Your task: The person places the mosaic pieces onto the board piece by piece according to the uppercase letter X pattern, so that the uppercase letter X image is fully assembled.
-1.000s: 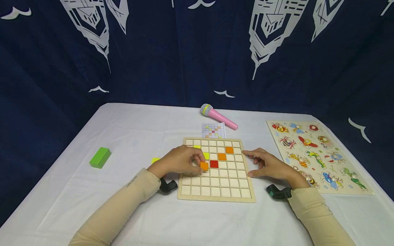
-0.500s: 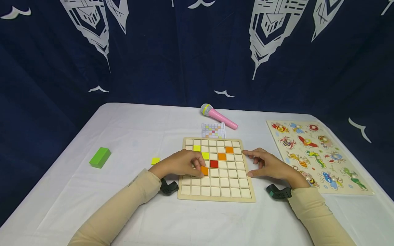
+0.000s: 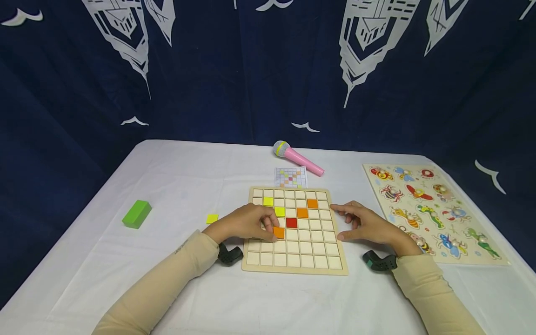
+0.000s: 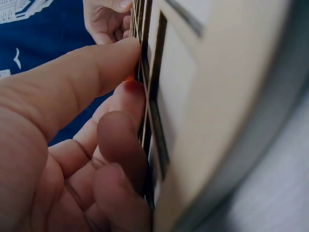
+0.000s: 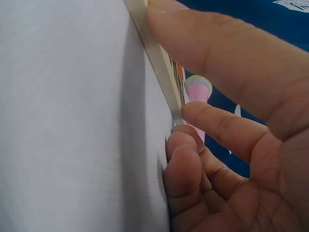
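On my feed, both sleeved forearms (image 3: 157, 286) reach forward and inward. My left hand (image 3: 249, 222) holds thumb and index tips close together; my right hand (image 3: 370, 225) spreads those two apart, its other fingers (image 5: 183, 171) curled.

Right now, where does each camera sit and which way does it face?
Head: worn on the head, facing forward and down at the board; left hand, right hand and sleeves show.
Left wrist: on that wrist, looking low across the board; left hand near, right hand beyond.
Right wrist: on that wrist, looking along the board's edge toward the mic; only the right hand shows.
Head and right wrist share the mic.
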A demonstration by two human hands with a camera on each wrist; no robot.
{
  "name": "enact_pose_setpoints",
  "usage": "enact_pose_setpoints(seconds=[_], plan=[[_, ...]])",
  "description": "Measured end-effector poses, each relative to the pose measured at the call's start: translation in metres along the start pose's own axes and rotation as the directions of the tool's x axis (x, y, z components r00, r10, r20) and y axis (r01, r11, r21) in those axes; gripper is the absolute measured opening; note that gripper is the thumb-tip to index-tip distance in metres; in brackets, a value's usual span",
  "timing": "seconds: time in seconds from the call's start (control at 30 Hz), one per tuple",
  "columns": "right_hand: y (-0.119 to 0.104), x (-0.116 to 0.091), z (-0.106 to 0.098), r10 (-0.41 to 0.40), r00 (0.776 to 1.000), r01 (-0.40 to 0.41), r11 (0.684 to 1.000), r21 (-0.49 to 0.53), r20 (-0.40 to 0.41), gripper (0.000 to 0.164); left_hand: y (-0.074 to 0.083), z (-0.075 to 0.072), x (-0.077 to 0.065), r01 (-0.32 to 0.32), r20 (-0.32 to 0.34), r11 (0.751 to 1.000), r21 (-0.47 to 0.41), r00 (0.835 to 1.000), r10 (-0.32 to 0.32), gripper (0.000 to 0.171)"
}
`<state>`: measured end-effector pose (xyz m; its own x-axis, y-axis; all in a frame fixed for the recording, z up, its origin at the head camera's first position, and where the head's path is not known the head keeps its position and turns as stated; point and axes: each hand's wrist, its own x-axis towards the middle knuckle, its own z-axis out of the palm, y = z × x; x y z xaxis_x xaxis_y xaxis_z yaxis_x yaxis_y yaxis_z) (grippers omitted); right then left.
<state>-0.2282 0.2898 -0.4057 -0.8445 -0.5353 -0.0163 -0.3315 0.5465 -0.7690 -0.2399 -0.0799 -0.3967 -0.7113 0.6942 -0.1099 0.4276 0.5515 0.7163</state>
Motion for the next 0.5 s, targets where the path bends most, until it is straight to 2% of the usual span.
enact_pose_setpoints(seconds=[0.5], plan=[[0.0002,-0.0003,-0.0002,0.010,1.000,-0.010,1.000,0.011,-0.002,0.080,-0.0005,0.0022,-0.0004,0.017,-0.017,1.000,-0.006,1.000,-0.018,0.030]])
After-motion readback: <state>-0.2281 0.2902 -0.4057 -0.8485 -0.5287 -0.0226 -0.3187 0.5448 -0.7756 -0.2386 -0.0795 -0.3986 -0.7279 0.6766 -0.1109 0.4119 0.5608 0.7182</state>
